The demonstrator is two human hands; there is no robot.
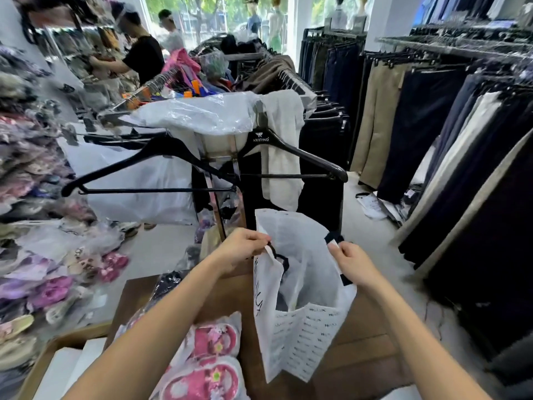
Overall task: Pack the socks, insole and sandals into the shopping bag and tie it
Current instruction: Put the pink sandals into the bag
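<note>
**Bag held open, sandals not yet in**

Risk first: your white shopping bag (pixel 300 313), lower centre, hangs by its top edges only. Left hand (pixel 242 249) pinches the near handle, right hand (pixel 353 265) pinches the far edge, fingers curled tight. Loosen either pinch and the mouth likely collapses. Something dark sits inside; which item, can't tell. Pink sandals (pixel 207 359), bottom centre, lie wrapped on the brown cardboard surface (pixel 366 336). Room: trouser racks (pixel 432 116) right, black hangers (pixel 202 166) centre.

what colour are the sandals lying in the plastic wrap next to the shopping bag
Pink sandals with a small flower decoration, seen in the head view.
</note>
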